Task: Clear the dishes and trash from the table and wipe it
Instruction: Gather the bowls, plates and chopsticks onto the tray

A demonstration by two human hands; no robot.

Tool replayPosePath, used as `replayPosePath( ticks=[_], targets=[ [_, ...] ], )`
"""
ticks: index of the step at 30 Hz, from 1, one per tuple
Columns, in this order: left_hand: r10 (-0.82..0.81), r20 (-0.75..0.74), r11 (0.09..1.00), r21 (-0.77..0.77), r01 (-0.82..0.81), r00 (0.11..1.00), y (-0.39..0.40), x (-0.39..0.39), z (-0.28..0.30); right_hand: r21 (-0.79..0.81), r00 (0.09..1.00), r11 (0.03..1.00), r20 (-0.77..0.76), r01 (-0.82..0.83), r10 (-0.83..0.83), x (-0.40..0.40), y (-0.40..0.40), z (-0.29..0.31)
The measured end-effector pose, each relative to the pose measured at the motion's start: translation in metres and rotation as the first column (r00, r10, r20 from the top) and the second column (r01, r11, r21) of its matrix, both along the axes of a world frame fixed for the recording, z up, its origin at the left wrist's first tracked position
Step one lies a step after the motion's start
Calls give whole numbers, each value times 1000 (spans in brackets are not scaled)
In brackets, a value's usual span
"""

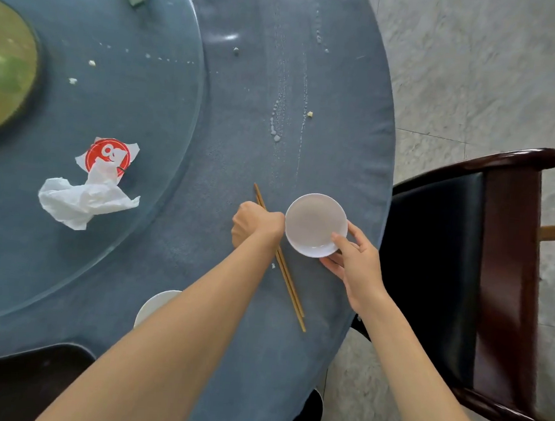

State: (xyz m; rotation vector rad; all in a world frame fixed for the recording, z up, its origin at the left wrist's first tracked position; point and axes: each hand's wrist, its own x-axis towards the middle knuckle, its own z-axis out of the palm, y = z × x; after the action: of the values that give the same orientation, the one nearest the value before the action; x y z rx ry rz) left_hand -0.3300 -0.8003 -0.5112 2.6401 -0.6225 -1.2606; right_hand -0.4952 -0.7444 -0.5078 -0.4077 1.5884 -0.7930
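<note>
Head view, looking down on a round table (344,83) under a blue-grey cloth, with a glass turntable (129,108) over its middle.

Left hand (255,223): fingers curled into a fist around a pair of wooden chopsticks (289,285). The sticks run diagonally; the upper tips show just past the knuckles, the long lower ends lie on the cloth toward the person.

Right hand (353,260): holds a small white bowl (315,224) at its near rim, thumb over the edge, fingers under. The bowl looks empty. Cannot tell whether it rests on the cloth or is lifted. Bowl and left fist are just beside each other, near the table's right edge.

On the turntable: a crumpled white napkin (83,201), touching a torn wrapper with a red round print (107,154). Scattered crumbs (92,63) lie on the glass and a trail of droplets (275,128) on the cloth.

A second white dish (153,303) is partly hidden under the left forearm.

A dark wooden chair with black seat (446,271) stands at the table's right side.
</note>
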Motion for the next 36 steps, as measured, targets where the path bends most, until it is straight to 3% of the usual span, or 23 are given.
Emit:
replayPosePath(
  ticks=[9, 15, 19, 24, 30, 36],
  targets=[
    [-113, 131, 993, 39, 109, 985, 3, -17, -4, -13, 998, 998, 0, 56, -56, -14, 9, 4],
    [-456, 304, 882, 33, 469, 836, 18, -28, -7, -16, 997, 997, -9, 73, -73, -20, 23, 7],
    [-541, 313, 828, 34, 560, 781, 21, -27, -9, -10, 998, 998, -22, 66, -66, -21, 30, 8],
    [-533, 265, 826, -39, 562, 803, 25, -23, -11, -8, 998, 999, -31, 49, -49, -19, 34, 14],
    [-469, 167, 836, -233, 497, 867, 31, -7, -7, -1, 999, 999, -32, 34, -34, -19, 39, 24],
    [-323, -148, 855, -469, 222, 935, 44, 25, 4, -2, 1000, 1000, -9, 29, -29, -18, 53, 39]
  ],
)
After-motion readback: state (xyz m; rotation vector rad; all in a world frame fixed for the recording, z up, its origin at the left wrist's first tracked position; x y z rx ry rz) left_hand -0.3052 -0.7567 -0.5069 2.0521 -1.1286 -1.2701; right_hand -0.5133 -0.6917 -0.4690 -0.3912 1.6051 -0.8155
